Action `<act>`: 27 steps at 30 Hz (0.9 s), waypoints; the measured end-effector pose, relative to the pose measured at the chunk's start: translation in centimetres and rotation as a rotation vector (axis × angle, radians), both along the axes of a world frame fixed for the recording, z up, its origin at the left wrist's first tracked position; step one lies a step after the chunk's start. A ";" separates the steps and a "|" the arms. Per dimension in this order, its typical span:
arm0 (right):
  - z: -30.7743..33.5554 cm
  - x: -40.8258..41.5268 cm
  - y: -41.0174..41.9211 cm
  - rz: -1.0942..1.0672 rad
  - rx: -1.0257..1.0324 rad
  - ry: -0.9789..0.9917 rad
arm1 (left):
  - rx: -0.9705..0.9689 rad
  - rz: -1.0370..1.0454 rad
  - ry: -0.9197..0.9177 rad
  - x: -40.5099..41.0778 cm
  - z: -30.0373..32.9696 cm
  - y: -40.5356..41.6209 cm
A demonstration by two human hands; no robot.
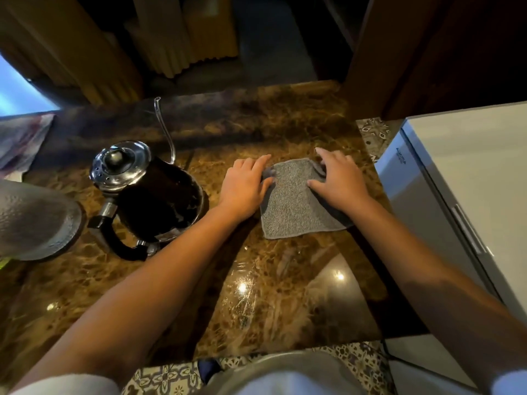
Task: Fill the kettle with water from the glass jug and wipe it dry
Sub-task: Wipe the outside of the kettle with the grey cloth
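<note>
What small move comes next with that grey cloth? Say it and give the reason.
Probably lift both hands off the grey cloth. It already lies folded flat on the marble counter, with the left hand and right hand resting on its edges, apart from the kettle, whose lid is on. The wiping looks finished.

Home kitchen: marble counter [285,295], patterned floor tiles [373,132], small fridge [456,172].
</note>
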State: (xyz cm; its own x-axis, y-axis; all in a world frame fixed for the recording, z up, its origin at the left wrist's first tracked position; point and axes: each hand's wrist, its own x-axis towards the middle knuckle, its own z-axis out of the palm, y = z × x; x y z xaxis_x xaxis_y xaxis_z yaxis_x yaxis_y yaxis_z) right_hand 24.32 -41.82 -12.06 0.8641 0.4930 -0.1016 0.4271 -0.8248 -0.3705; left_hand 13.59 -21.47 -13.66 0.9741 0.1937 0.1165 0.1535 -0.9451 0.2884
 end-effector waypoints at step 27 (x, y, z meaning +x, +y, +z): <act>12.3 -18.4 6.8 0.113 0.780 -0.051 | -0.979 -0.234 0.012 -15.8 12.7 4.8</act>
State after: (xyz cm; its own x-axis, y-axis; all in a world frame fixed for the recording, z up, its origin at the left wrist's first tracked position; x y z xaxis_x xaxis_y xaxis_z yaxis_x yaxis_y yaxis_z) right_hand 5.95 -35.03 0.24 0.7990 0.4905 0.3478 0.5246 -0.2861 -0.8018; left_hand -2.18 -16.72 -0.94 1.0000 0.0027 -0.0013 0.0021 -0.2998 0.9540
